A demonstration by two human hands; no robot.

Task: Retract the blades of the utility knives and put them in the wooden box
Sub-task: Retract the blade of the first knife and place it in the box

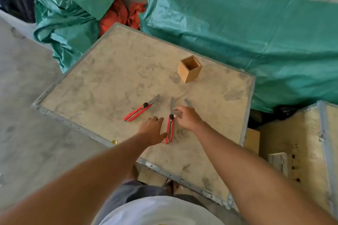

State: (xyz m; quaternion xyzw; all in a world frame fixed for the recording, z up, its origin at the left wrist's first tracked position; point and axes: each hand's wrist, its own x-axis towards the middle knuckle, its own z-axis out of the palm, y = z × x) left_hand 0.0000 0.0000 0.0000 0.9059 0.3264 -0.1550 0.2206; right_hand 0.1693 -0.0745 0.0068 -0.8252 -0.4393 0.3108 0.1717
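Two red utility knives lie on a dusty board (102,86) with their blades out. The left knife (139,111) points up and to the right. The middle knife (170,127) points away from me. A third blade tip (188,103) sticks out from behind my right hand (188,118); its handle is hidden. My right hand hovers over that spot, fingers spread, a fingertip near the middle knife's black knob. My left hand (153,129) lies flat just left of the middle knife, thumb touching its handle. The small open wooden box (189,71) stands farther back.
Green tarpaulins (237,29) and red cloth (117,14) pile up behind the board. A wooden crate (301,151) with metal edging stands at the right. Grey concrete floor (27,115) spreads to the left. A small brass piece (114,141) sits at the board's near edge.
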